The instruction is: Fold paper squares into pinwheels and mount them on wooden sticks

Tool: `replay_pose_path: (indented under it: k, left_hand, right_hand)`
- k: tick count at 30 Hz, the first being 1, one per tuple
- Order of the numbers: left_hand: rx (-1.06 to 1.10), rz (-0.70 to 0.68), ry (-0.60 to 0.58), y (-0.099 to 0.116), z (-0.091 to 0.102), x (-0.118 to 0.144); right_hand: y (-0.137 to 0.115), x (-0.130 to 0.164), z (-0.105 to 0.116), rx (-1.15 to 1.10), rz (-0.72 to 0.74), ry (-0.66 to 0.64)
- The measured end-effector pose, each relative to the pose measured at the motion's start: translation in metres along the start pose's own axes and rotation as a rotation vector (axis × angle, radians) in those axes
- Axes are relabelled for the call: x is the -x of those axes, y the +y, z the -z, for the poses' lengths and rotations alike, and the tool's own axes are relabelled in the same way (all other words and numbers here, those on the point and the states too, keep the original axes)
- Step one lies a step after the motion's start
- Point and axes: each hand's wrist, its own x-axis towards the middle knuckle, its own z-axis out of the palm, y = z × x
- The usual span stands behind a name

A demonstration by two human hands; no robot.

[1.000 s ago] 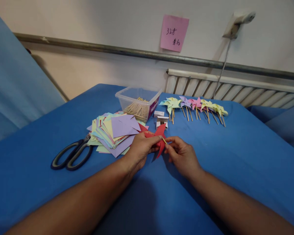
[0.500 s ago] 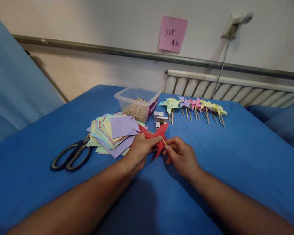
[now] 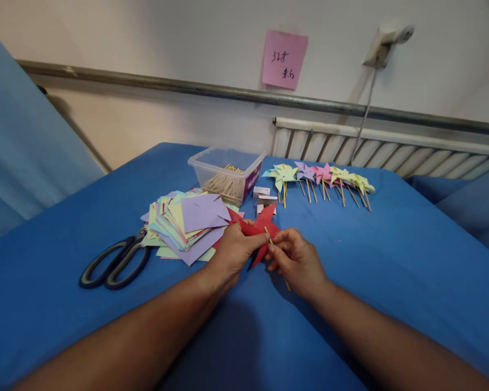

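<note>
My left hand [image 3: 232, 252] pinches a red paper pinwheel [image 3: 264, 221] just above the blue cloth. My right hand [image 3: 297, 260] grips a thin wooden stick [image 3: 269, 237] whose tip touches the pinwheel's middle; the stick's lower end pokes out below my fingers. Both hands meet near the centre of the cloth-covered table [image 3: 391, 260].
A fanned pile of coloured paper squares [image 3: 187, 220] lies left of my hands, with black scissors [image 3: 114, 263] beyond it. Behind stand a clear tub of sticks [image 3: 226, 171], small white boxes [image 3: 264, 195] and a row of finished pinwheels [image 3: 320, 176]. A pink note [image 3: 284, 58] hangs on the wall.
My right hand has slid up along the stick toward the pinwheel, so more of the stick now shows below my fingers. The left hand has kept its hold.
</note>
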Motion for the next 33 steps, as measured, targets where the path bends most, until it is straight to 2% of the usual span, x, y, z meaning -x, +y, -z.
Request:
replay_pose_path:
  k: [2,4,6,7,10,13,19,33]
  left_hand:
    - [0.013,-0.002,0.067,0.000,0.002,-0.002]
    - [0.016,-0.004,0.102,0.001,0.003,-0.003]
    - [0.009,0.003,0.086,0.002,0.004,-0.002]
    - [0.000,0.007,0.065,0.002,0.004,-0.001]
    - [-0.047,0.015,-0.002,0.002,0.002,0.002]
    - [-0.089,0.015,-0.036,0.001,0.002,0.003]
    - [-0.102,0.033,-0.042,0.000,0.004,0.001]
    - [-0.148,0.036,-0.014,0.003,0.002,0.002]
  right_hand:
    - [-0.002,-0.001,0.005,0.115,0.045,0.064]
    - [-0.005,-0.004,0.012,0.232,0.094,0.207]
    - [-0.006,-0.008,0.017,0.234,0.127,0.325]
    - [-0.006,-0.009,0.018,0.176,0.132,0.335]
    - [-0.006,-0.013,0.017,-0.091,0.068,0.207]
    - [-0.007,-0.012,0.012,-0.223,-0.040,0.087]
    - [-0.009,-0.012,0.010,-0.373,-0.154,0.076]
    - [-0.009,-0.012,0.015,-0.317,-0.166,0.036]
